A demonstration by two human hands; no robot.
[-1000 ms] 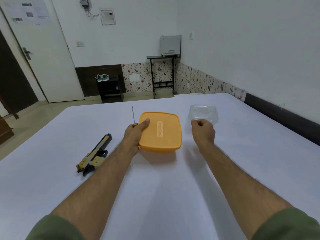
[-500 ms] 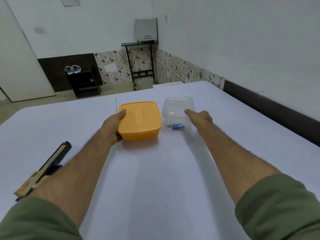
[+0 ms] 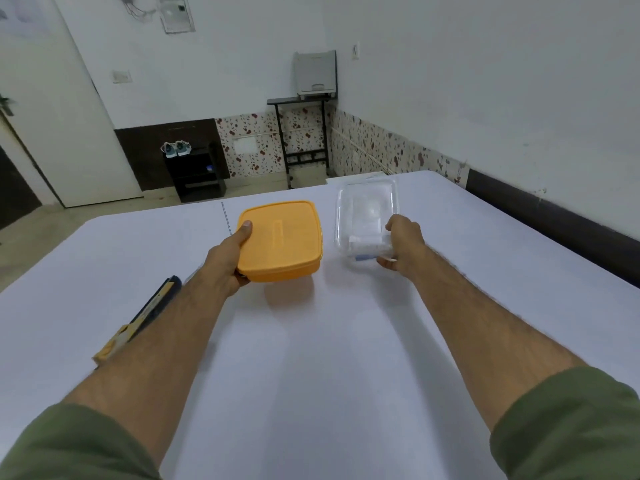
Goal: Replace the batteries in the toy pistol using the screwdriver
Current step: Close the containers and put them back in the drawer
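Since half a second ago the right hand [image 3: 403, 245] has gone from pointing a straight finger at the clear plastic container [image 3: 366, 216] to gripping its near right corner, thumb below and fingers curled over the rim. Small pale items and a blue-tipped piece [image 3: 363, 258] show through the container's near wall; what they are cannot be told.

On the other side, the left hand [image 3: 227, 263] clasps the near left corner of the orange square lidded plastic box [image 3: 281, 240], thumb flat on the lid and fingers curled underneath. A thin metal screwdriver shaft [image 3: 226, 219] sticks out beyond that hand toward the far edge of the white bench [image 3: 311, 358]; its handle is hidden by the hand. The box and the clear container sit side by side, just apart, near the bench's far edge.

Partly covered by the left forearm, the black-and-yellow toy pistol [image 3: 138, 320] lies flat near the left edge of the bench, well apart from the boxes. Green sleeves [image 3: 568, 431] cover both upper arms.
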